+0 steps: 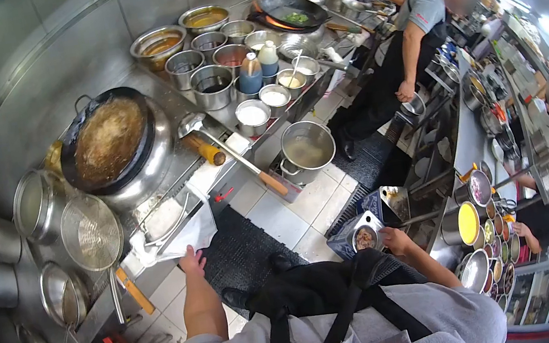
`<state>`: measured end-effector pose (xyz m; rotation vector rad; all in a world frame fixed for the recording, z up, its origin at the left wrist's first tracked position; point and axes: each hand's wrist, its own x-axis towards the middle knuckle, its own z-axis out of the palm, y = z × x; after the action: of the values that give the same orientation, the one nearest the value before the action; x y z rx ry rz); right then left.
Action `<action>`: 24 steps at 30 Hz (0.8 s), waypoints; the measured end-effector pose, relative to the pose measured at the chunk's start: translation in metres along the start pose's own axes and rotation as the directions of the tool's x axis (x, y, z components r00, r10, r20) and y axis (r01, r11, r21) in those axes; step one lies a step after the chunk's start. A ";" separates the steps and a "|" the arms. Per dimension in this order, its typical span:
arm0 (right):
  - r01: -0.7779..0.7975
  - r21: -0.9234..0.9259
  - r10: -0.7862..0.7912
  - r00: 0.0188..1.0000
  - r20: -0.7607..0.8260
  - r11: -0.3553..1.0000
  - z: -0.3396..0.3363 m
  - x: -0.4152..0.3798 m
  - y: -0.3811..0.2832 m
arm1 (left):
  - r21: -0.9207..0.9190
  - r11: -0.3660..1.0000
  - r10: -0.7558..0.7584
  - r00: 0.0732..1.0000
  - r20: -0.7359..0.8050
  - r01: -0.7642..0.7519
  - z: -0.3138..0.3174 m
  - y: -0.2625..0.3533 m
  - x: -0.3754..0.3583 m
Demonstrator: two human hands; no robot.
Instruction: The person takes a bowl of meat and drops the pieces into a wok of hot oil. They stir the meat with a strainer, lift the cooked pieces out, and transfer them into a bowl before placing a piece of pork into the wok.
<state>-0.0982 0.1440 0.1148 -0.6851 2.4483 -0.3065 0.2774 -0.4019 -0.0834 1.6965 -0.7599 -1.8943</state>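
Observation:
My left hand (192, 260) is in front of the stove's edge, its fingers apart, close to a white cloth (188, 237) hanging there; whether it touches the cloth is hard to see. At my right side, my right hand (393, 240) grips the edge of a square metal container (350, 233) with brown pieces of food at its bottom. A large wok (148, 130) of bubbling brown oil stands on the burner ahead. Beside it lie a ladle (191, 125), a long wooden-handled tool (244, 158) and a round mesh strainer (91, 233).
Metal pots of sauces and powders (213, 88) crowd the counter, with squeeze bottles (251, 74). A big pot (308, 145) stands low beyond the stove edge. One co-worker (411, 37) stands at right near a second wok (293, 11). Shelves and a prep counter (464, 136) line the right.

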 end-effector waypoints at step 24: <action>0.295 0.035 -0.290 0.905 0.311 0.955 0.040 0.144 -0.132 | -0.260 0.943 0.195 0.978 -0.081 -0.209 -0.227 0.054 -0.142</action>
<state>-0.1223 -0.0470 0.0625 -1.0282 2.0462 -0.2730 0.5189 -0.3639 0.0391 1.4392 -0.6007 -1.7159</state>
